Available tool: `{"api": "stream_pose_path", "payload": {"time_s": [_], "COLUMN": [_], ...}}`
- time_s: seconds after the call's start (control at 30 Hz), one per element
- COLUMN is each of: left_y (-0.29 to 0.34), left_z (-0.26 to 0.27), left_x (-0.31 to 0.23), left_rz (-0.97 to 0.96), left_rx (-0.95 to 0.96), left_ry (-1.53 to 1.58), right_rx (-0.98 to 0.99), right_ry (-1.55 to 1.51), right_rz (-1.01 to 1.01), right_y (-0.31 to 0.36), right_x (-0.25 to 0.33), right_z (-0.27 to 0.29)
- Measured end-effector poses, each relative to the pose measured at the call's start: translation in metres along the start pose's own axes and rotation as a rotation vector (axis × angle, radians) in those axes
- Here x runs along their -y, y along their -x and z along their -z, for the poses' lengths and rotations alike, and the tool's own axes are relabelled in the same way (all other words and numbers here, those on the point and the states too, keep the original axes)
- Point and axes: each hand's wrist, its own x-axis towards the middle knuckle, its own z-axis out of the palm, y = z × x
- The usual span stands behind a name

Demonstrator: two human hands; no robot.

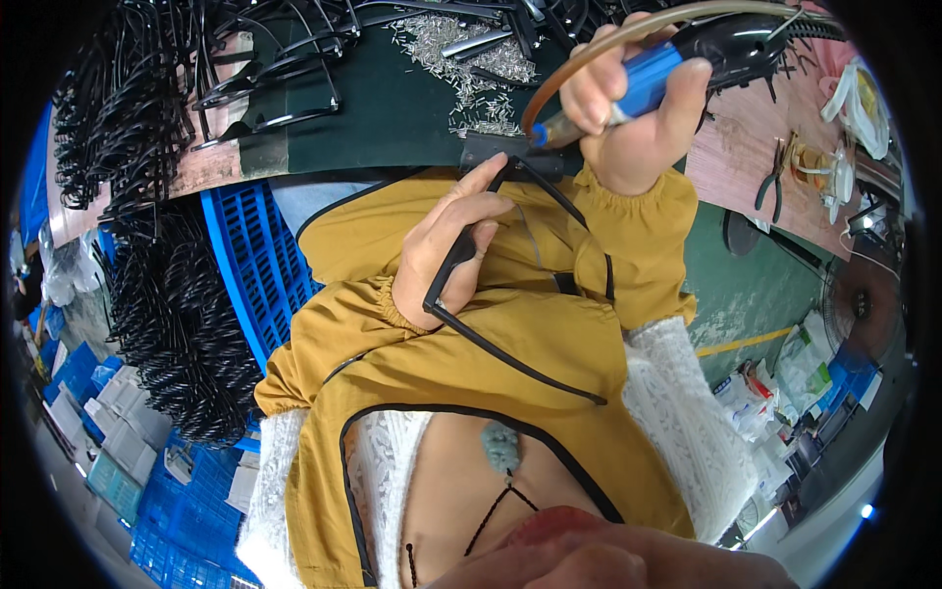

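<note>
My left hand [446, 250] grips a black eyeglass frame [510, 353] by its front, held close to my chest; one long temple arm sticks out toward the lower right. My right hand [633, 118] is closed around a blue and black power screwdriver [677, 59] with a brown hose [628, 29] curving off its top. The tool's tip points down-left toward the frame's upper corner, near a small black block [491, 149] at the bench edge. Both forearms wear mustard-yellow sleeves [432, 363].
A dark green mat [392, 108] on the bench carries a heap of small silver pins [471, 59]. Several black frames [147, 108] are piled at the left, above a blue plastic crate [255, 265]. Pliers [770, 182] lie on the pink surface at the right.
</note>
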Motion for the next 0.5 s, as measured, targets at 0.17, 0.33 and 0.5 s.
{"api": "stream_pose_path", "payload": {"time_s": [0.17,0.33,0.5], "left_y": [0.000,0.000,0.000], "left_z": [-0.001,0.000,0.002], "left_x": [0.003,0.006,0.010], "left_rz": [-0.019,-0.029,-0.052], "left_rx": [-0.014,-0.029,-0.029], "left_ry": [-0.014,-0.037,0.012], "right_rx": [0.010,0.039,0.020], "right_ry": [0.053,0.225,0.069], "right_rz": [-0.030,-0.142,0.013], "right_y": [0.013,0.019,0.014], "right_x": [-0.006,-0.003,-0.002], "right_z": [-0.002,-0.030,-0.020]}}
